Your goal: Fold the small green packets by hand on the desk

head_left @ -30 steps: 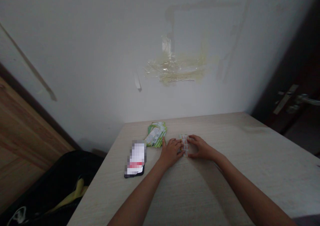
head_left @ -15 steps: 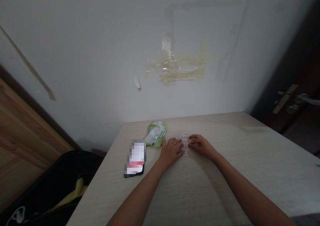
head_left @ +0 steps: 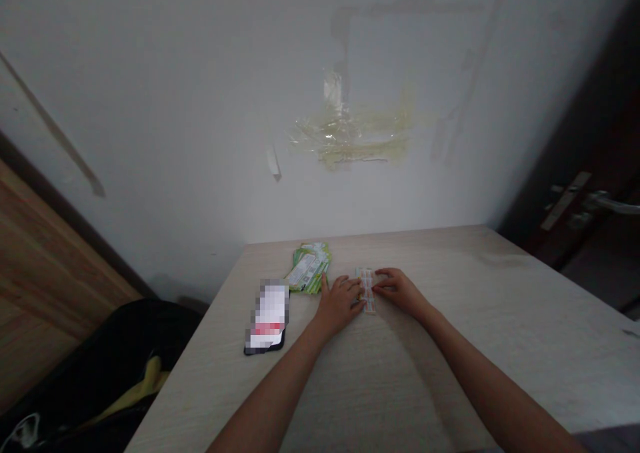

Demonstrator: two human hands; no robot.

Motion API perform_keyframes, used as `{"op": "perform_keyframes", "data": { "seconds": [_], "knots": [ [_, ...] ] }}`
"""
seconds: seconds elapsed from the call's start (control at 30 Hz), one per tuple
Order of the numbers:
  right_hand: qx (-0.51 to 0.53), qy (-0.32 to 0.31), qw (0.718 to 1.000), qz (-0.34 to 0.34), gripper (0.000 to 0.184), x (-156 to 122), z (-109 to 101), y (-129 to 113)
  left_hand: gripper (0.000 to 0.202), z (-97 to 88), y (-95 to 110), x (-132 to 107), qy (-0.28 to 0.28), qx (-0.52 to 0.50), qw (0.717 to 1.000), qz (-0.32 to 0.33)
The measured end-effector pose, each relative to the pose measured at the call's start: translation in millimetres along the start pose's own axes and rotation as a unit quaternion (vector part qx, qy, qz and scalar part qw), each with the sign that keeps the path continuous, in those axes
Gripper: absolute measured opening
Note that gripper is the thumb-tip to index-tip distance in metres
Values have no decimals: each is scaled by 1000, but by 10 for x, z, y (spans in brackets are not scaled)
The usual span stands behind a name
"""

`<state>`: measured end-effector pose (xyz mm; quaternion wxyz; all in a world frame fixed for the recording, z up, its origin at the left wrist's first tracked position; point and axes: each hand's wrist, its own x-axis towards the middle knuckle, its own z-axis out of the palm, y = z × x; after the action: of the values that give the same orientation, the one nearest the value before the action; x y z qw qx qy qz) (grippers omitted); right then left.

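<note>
A small strip of packets (head_left: 368, 289), pale with orange and green print, lies flat on the light wooden table (head_left: 450, 346). My left hand (head_left: 340, 303) rests palm down at its left edge, fingertips pressed on the strip, thumb stretched out to the left. My right hand (head_left: 400, 289) meets it from the right, fingers curled and pinching the strip's right edge. Both forearms reach in from the bottom of the view.
A stack of green and white sachets (head_left: 309, 273) lies just behind my left hand. A phone (head_left: 268, 319) in a dark case lies further left. A black bag (head_left: 100, 379) sits on the floor by the table's left edge. At far right, a dark door's handle (head_left: 595, 203).
My right hand has drawn in slightly toward the strip and its fingers have curled more. The left hand and the strip have hardly moved.
</note>
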<state>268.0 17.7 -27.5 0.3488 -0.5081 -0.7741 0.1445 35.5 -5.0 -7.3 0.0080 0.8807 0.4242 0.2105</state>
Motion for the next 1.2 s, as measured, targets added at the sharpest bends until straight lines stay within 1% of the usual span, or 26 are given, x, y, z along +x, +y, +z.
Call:
{"op": "perform_keyframes", "data": {
  "seconds": [0.17, 0.4, 0.5, 0.67, 0.83, 0.93, 1.07, 1.2],
  "knots": [
    [-45, 21, 999, 13, 19, 69, 18, 21, 32, -13, 6, -2, -6, -5, 1000, -3],
    [-116, 30, 992, 29, 21, 147, 61, 59, 30, -8, 8, 0, -10, -7, 1000, -11],
    [-144, 29, 988, 37, 23, 153, 62, 20, 31, -7, 10, 4, -9, 2, 1000, -8],
    [-174, 14, 982, 66, 30, 128, 44, -123, 31, -12, 16, 2, -7, 3, 1000, -5],
    [-197, 12, 978, 65, 37, 98, 42, -177, 32, -27, 22, -16, -5, -13, 1000, -5],
    [-190, -4, 980, 53, 44, 84, 29, -156, 33, -42, 17, -28, -7, -16, 1000, -7],
    [-154, -31, 987, 25, 53, 70, -1, -138, 37, -45, 6, -33, -11, -7, 1000, -11],
    [-114, -33, 993, 27, 53, 70, -14, -94, 41, -23, -3, -25, -3, 4, 1000, -28]
  ]
}}
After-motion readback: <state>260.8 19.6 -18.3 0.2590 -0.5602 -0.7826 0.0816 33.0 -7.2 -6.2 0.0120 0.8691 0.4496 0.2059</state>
